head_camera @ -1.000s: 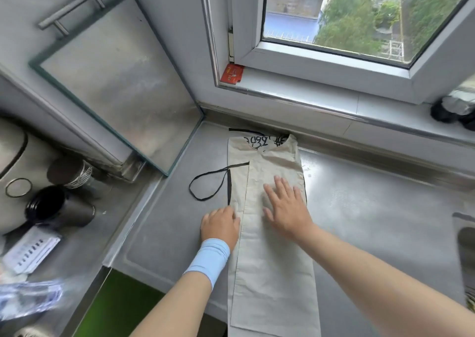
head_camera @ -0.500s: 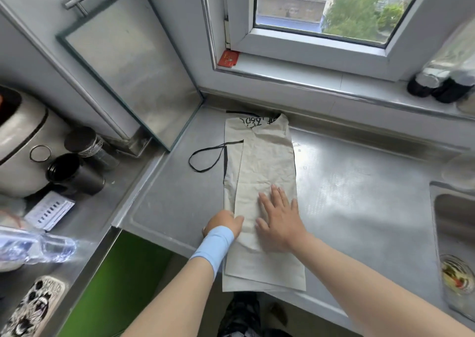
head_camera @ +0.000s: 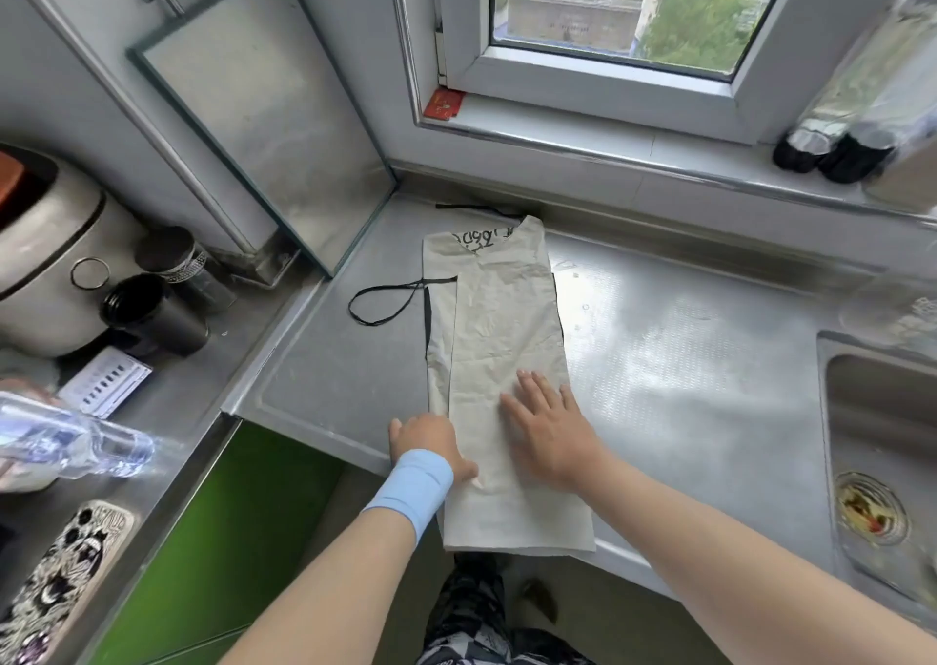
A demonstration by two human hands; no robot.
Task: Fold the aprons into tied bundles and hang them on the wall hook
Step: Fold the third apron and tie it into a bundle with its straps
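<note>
A beige apron (head_camera: 499, 329) lies folded into a long narrow strip on the steel counter (head_camera: 684, 360), its near end hanging over the front edge. Black lettering shows at its far end, and a black tie string (head_camera: 385, 301) loops out to the left. My right hand (head_camera: 550, 426) presses flat on the near part of the strip, fingers straight. My left hand (head_camera: 431, 444), with a light blue wristband, rests at the strip's left edge, its thumb on the cloth and its fingers hidden from view. No wall hook is in view.
A steel board with a handle (head_camera: 263, 101) leans on the wall at the back left. Left of the counter stand a rice cooker (head_camera: 45, 253), two dark jars (head_camera: 162, 299) and a plastic bottle (head_camera: 71, 444). A sink (head_camera: 882, 436) lies at the right; bottles (head_camera: 836, 147) stand on the windowsill.
Both hands have slid along the apron strip towards me, from its middle to its near end. The view has shifted to take in more of the sink and the counter's front edge.
</note>
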